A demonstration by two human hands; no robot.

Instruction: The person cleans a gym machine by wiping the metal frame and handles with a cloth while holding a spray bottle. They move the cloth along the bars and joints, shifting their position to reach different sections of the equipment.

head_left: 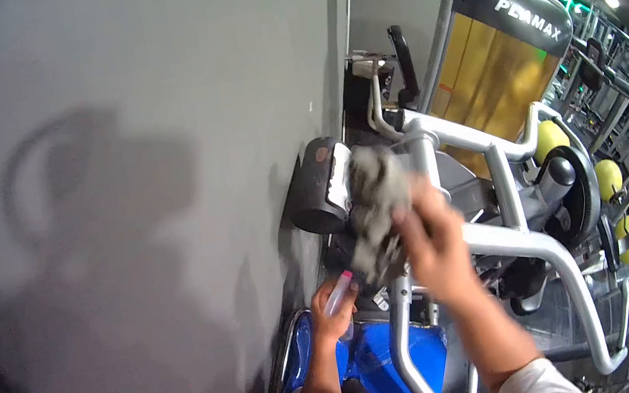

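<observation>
A crumpled grey and white cloth (pixel 374 212) is gripped in my right hand (pixel 438 238), both blurred by motion. The cloth overlaps the silver frame (pixel 423 146) of a gym machine and comes close to a black cylindrical pad (pixel 318 183) with a white patch. Lower down, my left hand (pixel 335 308) is wrapped around a translucent bottle (pixel 338 293) with a pink tip pointing up. The bottle's lower part is mostly hidden by my fingers. Beneath my hands lies a blue padded seat (pixel 403 363).
A grey wall (pixel 127 53) carrying a shadow fills the left. Behind the frame stands a panel (pixel 503 60) lettered PLAMAX. Curved silver bars (pixel 541 247) run along the right, with yellow round pieces (pixel 609 177) and more gym equipment beyond.
</observation>
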